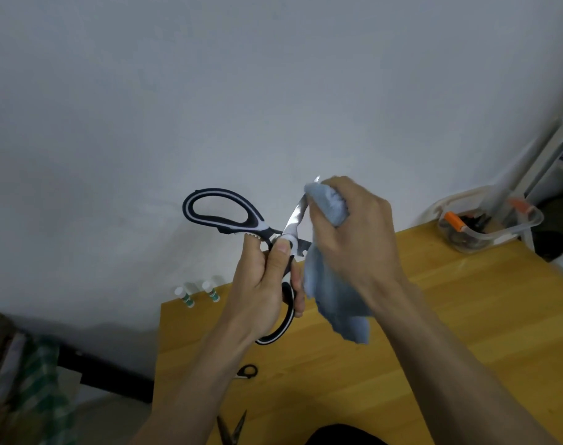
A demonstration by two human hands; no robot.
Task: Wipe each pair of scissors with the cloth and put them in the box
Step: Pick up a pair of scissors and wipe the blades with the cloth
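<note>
Wiping blade mid-frame: left hand (264, 284) gripping lower handle of opened scissors (228, 216) to expose edge, right hand (354, 232) pinching cloth (331, 297) round blade. Box (488, 226) waiting upper right.

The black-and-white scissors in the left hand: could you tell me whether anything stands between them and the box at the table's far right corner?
Nothing visible does. The scissors are held above the table, and the stretch toward the box is bare wood. Only the right hand with the cloth is beside them.
</note>
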